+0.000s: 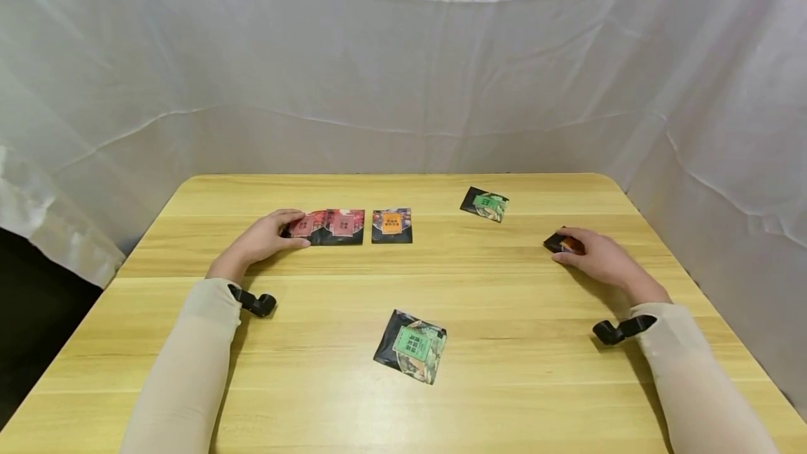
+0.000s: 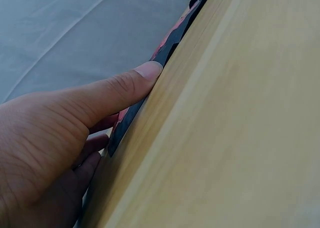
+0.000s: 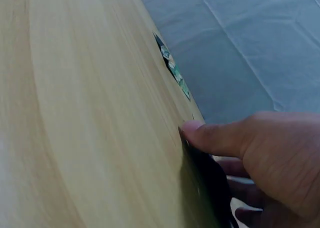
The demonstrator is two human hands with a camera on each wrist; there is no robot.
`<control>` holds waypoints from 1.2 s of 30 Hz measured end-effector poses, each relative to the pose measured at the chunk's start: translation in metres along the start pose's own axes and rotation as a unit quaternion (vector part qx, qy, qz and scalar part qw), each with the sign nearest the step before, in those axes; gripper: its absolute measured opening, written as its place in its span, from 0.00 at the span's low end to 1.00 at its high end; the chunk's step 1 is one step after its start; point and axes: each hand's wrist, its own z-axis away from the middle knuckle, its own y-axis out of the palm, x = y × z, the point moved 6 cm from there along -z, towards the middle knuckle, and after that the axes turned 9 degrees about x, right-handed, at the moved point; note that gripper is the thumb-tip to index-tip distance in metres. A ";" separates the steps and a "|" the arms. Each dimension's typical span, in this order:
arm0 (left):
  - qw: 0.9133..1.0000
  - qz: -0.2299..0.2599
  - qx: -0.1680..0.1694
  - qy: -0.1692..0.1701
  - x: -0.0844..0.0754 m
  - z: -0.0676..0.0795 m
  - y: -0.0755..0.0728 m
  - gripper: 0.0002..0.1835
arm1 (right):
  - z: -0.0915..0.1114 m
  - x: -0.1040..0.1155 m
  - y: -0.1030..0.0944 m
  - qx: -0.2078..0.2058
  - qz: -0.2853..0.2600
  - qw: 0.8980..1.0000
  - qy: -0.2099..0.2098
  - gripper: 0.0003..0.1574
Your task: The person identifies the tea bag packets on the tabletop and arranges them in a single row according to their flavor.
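At the table's left, my left hand (image 1: pixel 267 235) holds the end red-labelled sachet (image 1: pixel 305 224), thumb at its near edge and fingers at its far side. A second red-labelled sachet (image 1: pixel 345 224) lies flat against it on the right, their edges overlapping. Past a small gap is an orange-labelled sachet (image 1: pixel 391 223). Over on the right side, my right hand (image 1: pixel 604 259) pinches a dark sachet with an orange and blue print (image 1: pixel 571 244), partly covered by the fingers. In the right wrist view this dark sachet (image 3: pixel 212 180) appears tilted beneath the thumb.
One green-labelled sachet (image 1: pixel 412 345) lies askew near the front middle of the wooden table (image 1: pixel 302 356). Another green-labelled sachet (image 1: pixel 485 204) lies toward the back right. A pale cloth (image 1: pixel 403 69) hangs behind the table and along its sides.
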 end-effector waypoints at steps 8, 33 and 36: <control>1.000 -0.002 -0.002 0.000 0.000 0.000 0.000 0.44 | 0.000 0.015 0.003 -0.015 0.016 0.999 -0.041 0.28; 1.000 0.000 -0.001 0.002 0.003 -0.001 0.001 0.45 | 0.002 0.043 0.008 -0.033 0.135 0.988 0.070 0.48; 1.000 0.001 -0.001 0.003 0.003 -0.002 0.000 0.45 | 0.000 0.042 0.011 -0.031 0.142 0.987 0.073 0.48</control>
